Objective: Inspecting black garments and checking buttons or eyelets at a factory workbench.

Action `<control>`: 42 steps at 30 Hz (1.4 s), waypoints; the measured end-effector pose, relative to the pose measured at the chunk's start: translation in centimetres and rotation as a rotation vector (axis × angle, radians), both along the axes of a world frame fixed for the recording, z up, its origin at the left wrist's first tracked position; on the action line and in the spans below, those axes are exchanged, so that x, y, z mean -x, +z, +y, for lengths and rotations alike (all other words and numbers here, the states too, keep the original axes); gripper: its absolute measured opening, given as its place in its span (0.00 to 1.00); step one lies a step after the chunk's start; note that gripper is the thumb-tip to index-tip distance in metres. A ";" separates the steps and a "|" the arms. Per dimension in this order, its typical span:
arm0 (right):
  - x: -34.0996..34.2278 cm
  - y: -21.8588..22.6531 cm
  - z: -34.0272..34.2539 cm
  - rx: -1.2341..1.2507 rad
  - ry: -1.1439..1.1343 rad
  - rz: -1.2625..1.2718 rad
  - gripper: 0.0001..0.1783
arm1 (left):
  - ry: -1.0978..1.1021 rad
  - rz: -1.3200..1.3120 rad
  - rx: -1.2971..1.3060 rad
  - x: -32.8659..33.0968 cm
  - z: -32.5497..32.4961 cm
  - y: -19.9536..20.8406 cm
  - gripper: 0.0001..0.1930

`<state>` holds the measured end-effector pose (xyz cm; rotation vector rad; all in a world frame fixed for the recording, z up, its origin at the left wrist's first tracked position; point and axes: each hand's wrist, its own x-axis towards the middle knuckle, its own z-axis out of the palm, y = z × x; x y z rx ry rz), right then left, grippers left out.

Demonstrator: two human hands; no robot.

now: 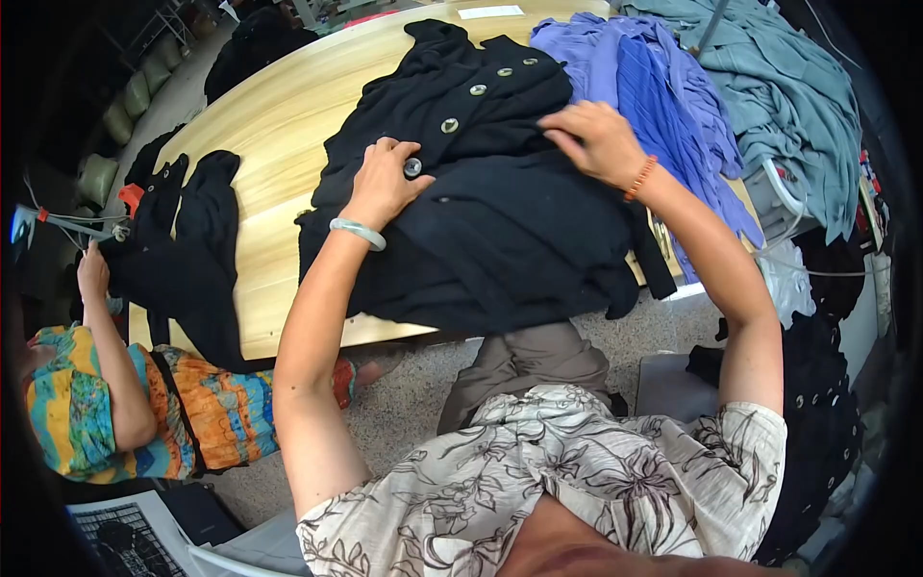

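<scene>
A black knitted cardigan (500, 236) lies spread across the table in front of me, with a row of large shiny buttons up its front. My left hand (385, 180) rests on it, thumb and fingers curled around the lowest visible button (412, 167) and the cloth there. Higher up the front are further buttons, one of them a round button (449, 126). My right hand (598, 144) is over the cardigan's right part, its fingers bent inward and slightly blurred. Whether anything small is between those fingertips is too unclear to make out.
The pale wooden table (274, 144) carries purple-blue garments (644, 87) and grey-green garments (788, 96) at the right. Another black garment (207, 231) hangs over its left edge, beside a person in a colourful patterned dress (221, 409). Black buttoned clothing (817, 404) is heaped at my right.
</scene>
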<state>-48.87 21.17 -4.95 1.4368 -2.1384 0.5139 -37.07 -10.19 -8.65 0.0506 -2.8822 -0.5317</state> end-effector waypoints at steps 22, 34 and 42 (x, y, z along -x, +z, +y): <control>22.4 -0.3 -7.8 0.414 -0.024 -0.265 0.07 | 0.182 0.542 -0.820 8.8 -18.5 8.4 0.13; 10.6 -2.9 -16.1 -0.410 0.125 -0.239 0.34 | 0.194 0.489 -0.423 4.5 -17.7 2.5 0.20; 6.6 1.5 -10.0 -0.469 0.229 -0.328 0.23 | 0.247 -0.161 -0.389 -3.2 -11.9 -2.0 0.23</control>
